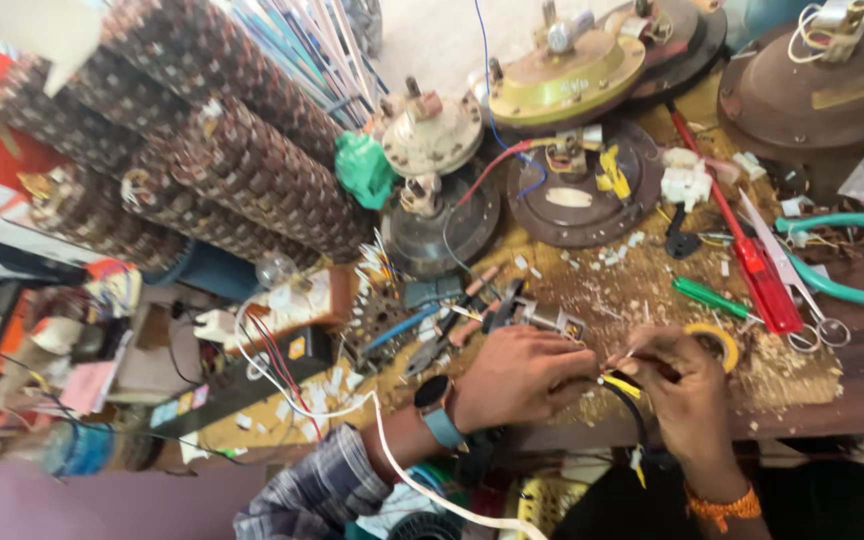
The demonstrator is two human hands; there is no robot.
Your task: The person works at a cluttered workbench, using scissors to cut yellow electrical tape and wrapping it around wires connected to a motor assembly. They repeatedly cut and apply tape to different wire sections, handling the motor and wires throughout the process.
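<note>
At the upper left of the frame I see three long stacks of copper-wound coils [222, 150] leaning across one another, with a green plastic wad [364, 168] at their lower end. Below them, at the left edge, a cluttered shelf [72, 350] holds boxes and loose wires.

In the lower middle, my left hand [517, 375] wears a wristwatch [439, 412] with a blue strap, and a white cable [402, 470] runs under the forearm. The hand is curled into a grasp, its fingertips pinching a thin wire with yellow sleeving [620, 383]. A pair of pliers [442, 340] lies just above the knuckles.

Just to the right, my right hand [687, 385] is clenched on the other end of the same wire, so the wire lies between the two hands, both touching it. An orange thread band [722, 505] circles that wrist. A roll of yellow tape [717, 340] sits right behind the fingers.

Across the top I count at least five round motor housings [567, 75], brown and olive. On the wooden bench [852, 390] at the right lie one red screwdriver [747, 250], one green screwdriver [707, 297], one pair of scissors [792, 290] and two teal-handled tools [837, 222], amid scattered insulation scraps.
</note>
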